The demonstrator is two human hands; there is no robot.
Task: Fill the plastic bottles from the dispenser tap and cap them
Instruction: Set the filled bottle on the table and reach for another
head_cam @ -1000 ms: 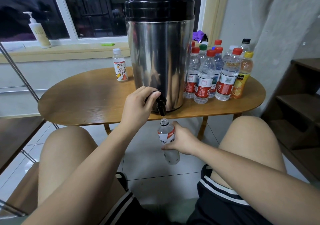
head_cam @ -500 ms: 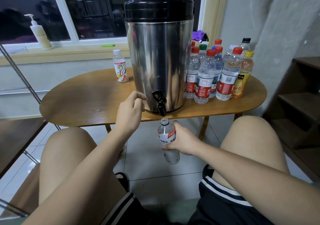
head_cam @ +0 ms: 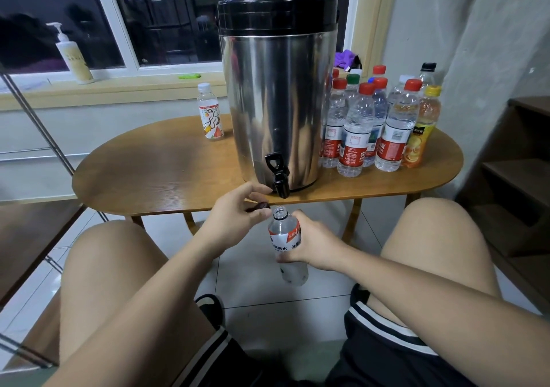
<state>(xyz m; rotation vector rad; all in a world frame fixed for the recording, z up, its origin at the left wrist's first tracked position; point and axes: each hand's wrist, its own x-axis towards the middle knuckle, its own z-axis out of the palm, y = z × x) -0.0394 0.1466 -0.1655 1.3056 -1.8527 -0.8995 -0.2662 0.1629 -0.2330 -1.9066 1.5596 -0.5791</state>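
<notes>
A steel dispenser [head_cam: 276, 95] with a black lid stands on the oval wooden table [head_cam: 166, 172]; its black tap [head_cam: 278, 175] juts over the front edge. My right hand [head_cam: 309, 242] grips an uncapped clear bottle [head_cam: 285, 241] with a red-and-white label, upright just below the tap. My left hand [head_cam: 235, 214] is beside the bottle's mouth, fingertips pinching a small dark red cap [head_cam: 258, 206]. A cluster of capped bottles [head_cam: 375, 125] stands right of the dispenser.
A small white-capped bottle [head_cam: 210, 113] stands at the table's back left. A pump bottle [head_cam: 73, 56] sits on the windowsill. Dark wooden steps [head_cam: 518, 178] rise at right, a metal rail [head_cam: 38, 125] slants at left. My bare knees flank the tiled floor.
My left hand has let go of the tap lever and dropped down to the bottle's mouth, now holding a cap. The bottle in my right hand has stayed below the tap.
</notes>
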